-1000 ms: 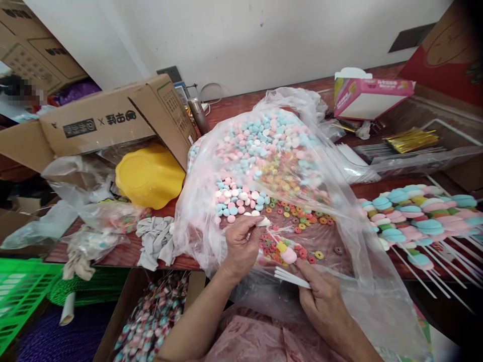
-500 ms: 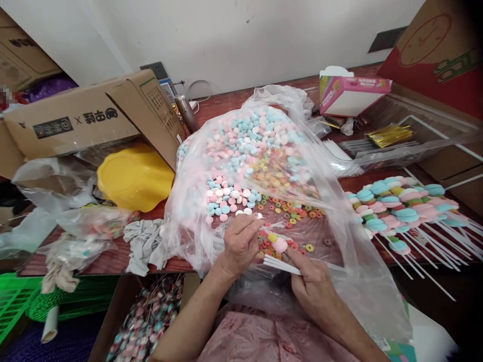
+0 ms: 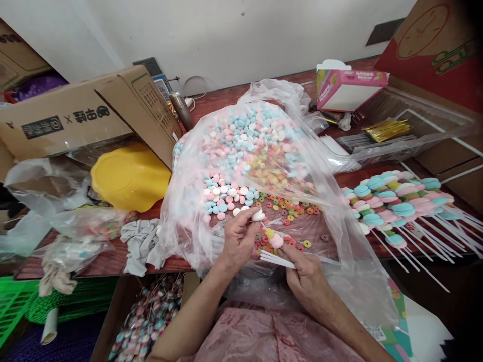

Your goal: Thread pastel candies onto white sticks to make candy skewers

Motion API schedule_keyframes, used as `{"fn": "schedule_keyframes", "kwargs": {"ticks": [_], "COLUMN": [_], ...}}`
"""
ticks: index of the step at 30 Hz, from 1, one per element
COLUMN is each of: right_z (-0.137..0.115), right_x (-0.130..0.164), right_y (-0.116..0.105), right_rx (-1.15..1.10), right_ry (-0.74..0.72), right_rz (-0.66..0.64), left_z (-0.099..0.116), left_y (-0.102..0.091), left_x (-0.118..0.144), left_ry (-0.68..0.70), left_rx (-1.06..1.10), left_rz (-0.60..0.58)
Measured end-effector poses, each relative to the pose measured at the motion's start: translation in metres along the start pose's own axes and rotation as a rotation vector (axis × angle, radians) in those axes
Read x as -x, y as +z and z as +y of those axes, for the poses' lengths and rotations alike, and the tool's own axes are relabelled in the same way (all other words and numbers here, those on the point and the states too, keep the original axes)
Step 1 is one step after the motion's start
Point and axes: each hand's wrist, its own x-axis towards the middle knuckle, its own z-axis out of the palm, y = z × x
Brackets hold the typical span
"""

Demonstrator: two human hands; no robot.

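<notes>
Between the thumb and fingers of my left hand [image 3: 240, 234] is a white candy piece [image 3: 258, 215]. My right hand [image 3: 308, 269] is closed on several white sticks [image 3: 277, 259] and a skewer bearing a pink candy piece [image 3: 276, 241] and a yellow ring [image 3: 269, 233]. The white piece is close to the skewer's tip; whether they touch I cannot tell. Below and beyond my hands, pink, blue and white candies [image 3: 226, 196] and small coloured rings [image 3: 298, 207] lie in and in front of a clear plastic bag [image 3: 181, 201].
Finished candy skewers [image 3: 396, 201] are piled at the right. A cardboard box [image 3: 68, 115] and a yellow scalloped bowl [image 3: 130, 176] stand left, near a grey cloth [image 3: 140, 244]. Behind the skewers are a plastic tray [image 3: 415, 146] and a pink box [image 3: 350, 88]. A carton of candies [image 3: 147, 322] is below.
My left hand has turned slightly, so the white piece in its fingertips shows more and is nearer the skewer's tip. The whole view has shifted a little.
</notes>
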Motion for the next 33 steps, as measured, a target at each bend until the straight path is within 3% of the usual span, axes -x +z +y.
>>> {"fn": "schedule_keyframes", "kwargs": {"ticks": [4,10,15,18,21,23,28,33], "right_z": [-0.001,-0.002,0.008,0.026,0.050,0.065,0.079,0.079], "right_x": [0.004,0.009,0.007,0.005,0.007,0.009,0.015,0.017], "right_y": [-0.001,-0.003,-0.008,-0.018,-0.031,-0.037,-0.039,-0.038], "right_rx": [-0.045,-0.121,-0.041,0.009,0.037,0.001,-0.119,-0.241], "right_ry": [0.034,0.046,0.064,0.092,0.175,0.255,0.329,0.341], "right_rz": [-0.038,0.046,0.093,0.106,0.199,0.255,0.261,0.219], "left_z": [0.003,0.001,0.011,0.019,0.018,0.011,-0.018,-0.019], "left_y": [0.002,0.016,0.026,0.022,0.018,0.020,0.042,0.050], "left_x": [0.013,0.033,0.034,0.015,-0.019,-0.044,-0.084,-0.093], "left_ry": [0.034,-0.026,0.017,0.048,0.054,0.092,0.143,0.069], "left_rx": [-0.014,0.013,-0.057,-0.139,-0.271,-0.455,-0.875,-0.778], "left_rz": [-0.065,-0.184,-0.327,-0.433,-0.473,-0.502,-0.734,-0.794]}}
